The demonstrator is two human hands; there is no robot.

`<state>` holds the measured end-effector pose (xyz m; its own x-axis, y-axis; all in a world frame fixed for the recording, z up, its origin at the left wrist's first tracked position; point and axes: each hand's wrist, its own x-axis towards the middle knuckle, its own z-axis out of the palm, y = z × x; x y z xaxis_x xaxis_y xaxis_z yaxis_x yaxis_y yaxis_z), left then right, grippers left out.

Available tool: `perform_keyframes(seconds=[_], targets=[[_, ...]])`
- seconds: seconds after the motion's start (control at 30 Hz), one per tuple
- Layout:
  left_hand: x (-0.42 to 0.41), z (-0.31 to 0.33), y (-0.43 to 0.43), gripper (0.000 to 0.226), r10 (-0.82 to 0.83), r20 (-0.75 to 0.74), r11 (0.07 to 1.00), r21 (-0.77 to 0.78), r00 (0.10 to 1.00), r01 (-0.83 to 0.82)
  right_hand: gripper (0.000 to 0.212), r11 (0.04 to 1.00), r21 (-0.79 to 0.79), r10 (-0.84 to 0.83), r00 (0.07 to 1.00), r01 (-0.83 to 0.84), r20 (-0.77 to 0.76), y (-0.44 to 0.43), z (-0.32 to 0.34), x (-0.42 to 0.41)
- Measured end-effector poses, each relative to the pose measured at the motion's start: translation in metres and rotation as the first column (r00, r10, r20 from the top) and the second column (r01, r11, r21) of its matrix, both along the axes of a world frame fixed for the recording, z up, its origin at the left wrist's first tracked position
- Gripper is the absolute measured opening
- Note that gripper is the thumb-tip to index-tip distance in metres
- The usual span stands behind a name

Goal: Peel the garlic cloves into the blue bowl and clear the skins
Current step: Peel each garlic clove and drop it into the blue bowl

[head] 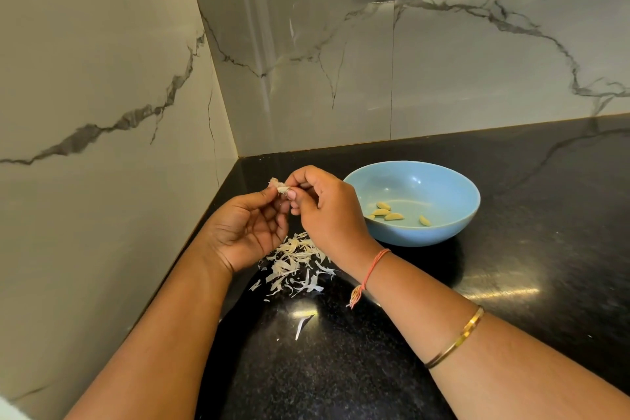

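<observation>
Between both hands [286,215], fingertips pinch a garlic clove [279,187].

— What's on the right arm [443,317]?
— At the wrist, a thin orange-red thread [376,264] of several strands. Its ends hang as a frayed tassel [355,297].
— And higher up?
— A slim gold bangle [458,339], flat and shiny, dark along one edge.
— The left arm [163,317]?
— Bare to the frame's edge, like the right.
— Nails?
— The one showing on the right hand [327,215] is short and trimmed.
</observation>
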<state>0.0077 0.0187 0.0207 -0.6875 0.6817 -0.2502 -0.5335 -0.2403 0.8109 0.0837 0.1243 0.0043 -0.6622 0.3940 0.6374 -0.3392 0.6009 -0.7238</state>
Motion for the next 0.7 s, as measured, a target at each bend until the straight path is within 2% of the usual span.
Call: perform_keyframes(seconds=[0.17, 0.27, 0.43, 0.6, 0.7], targets=[[-0.0006, 0.0, -0.0002, 0.014, 0.015, 0.019, 1.0, 0.008, 1.0, -0.015, 0.007, 0.999, -0.049, 0.013, 1.0, -0.013, -0.008, -0.0024, 0.0004, -0.0001], [-0.0009, 0.0014, -0.0005, 0.008, 0.115, -0.025, 0.993, -0.001, 0.993, -0.115, 0.006, 0.996, -0.086, 0.006, 1.0, -0.007, -0.02, -0.0011, 0.0004, -0.0002], [-0.0022, 0.0003, -0.0004, 0.012, 0.29, -0.293, 0.947, -0.049, 0.911, -0.317, 0.009, 0.994, -0.11, -0.006, 1.0, 0.007, 0.005, 0.0002, 0.0019, 0.0013], [-0.0002, 0.0034, -0.0011, 0.026, 0.284, -0.463, 0.91, -0.145, 0.839, -0.388, 0.009, 0.993, -0.115, -0.025, 0.999, 0.028, 0.024, 0.0005, 0.0027, 0.0014], [0.0027, 0.0052, -0.0022, 0.027, 0.227, -0.515, 0.919, -0.167, 0.826, -0.357, 0.01, 0.993, -0.115, -0.03, 0.999, 0.033, 0.031, 0.0009, 0.0025, 0.0009]])
